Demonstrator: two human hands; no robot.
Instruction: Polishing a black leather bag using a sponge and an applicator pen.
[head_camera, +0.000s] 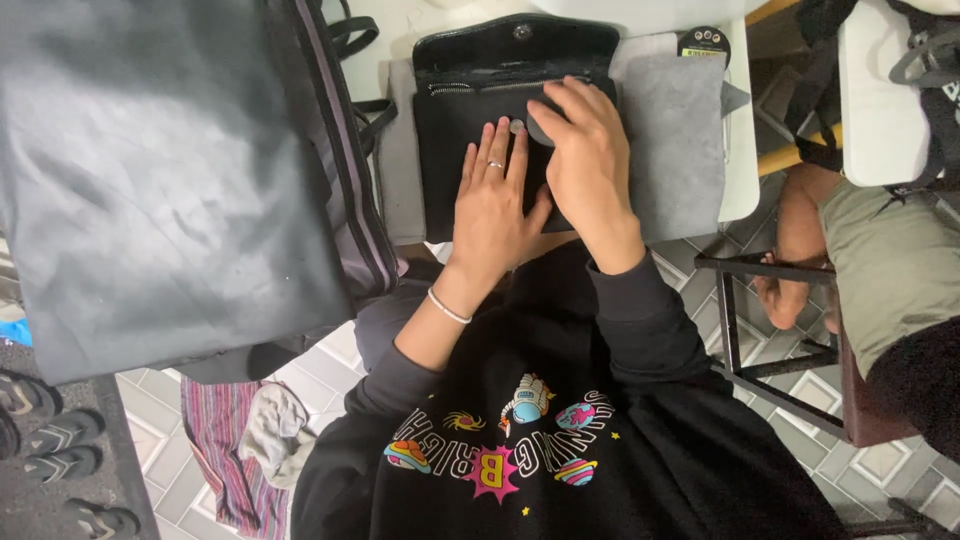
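From my remote seat I see both hands working on a small black leather handbag (470, 150) that lies at about twelve o'clock in the head view, on a grey felt mat (675, 150) spread over a white table (738, 190). The bag's flap (515, 45) is thrown open toward the far edge, its snap button showing, and a zipper line (480, 87) runs across the body just below it. My left hand (492, 210) rests flat on the front of the bag, fingers stretched out and slightly spread, gripping nothing; a ring sits on one finger and a thin white bracelet (448, 306) circles the wrist. My right hand (585, 160) lies just beside it at one o'clock, its thumb side overlapping the left hand, fingers curled down onto the upper bag front over a small dark rounded piece (538, 130); I cannot tell whether it is pinched or merely pressed. A small silver stud (517, 127) shows between the two hands. At ten o'clock a large grey bag (170, 170) with striped edging fills the left of the view. A round dark tape measure (704, 43) sits at the mat's far corner at one o'clock. At three o'clock another person's arm (800, 240) hangs beside a dark metal chair frame (730, 320). At seven o'clock a striped cloth (220, 440) and sandals (60, 440) lie on the tiled floor.
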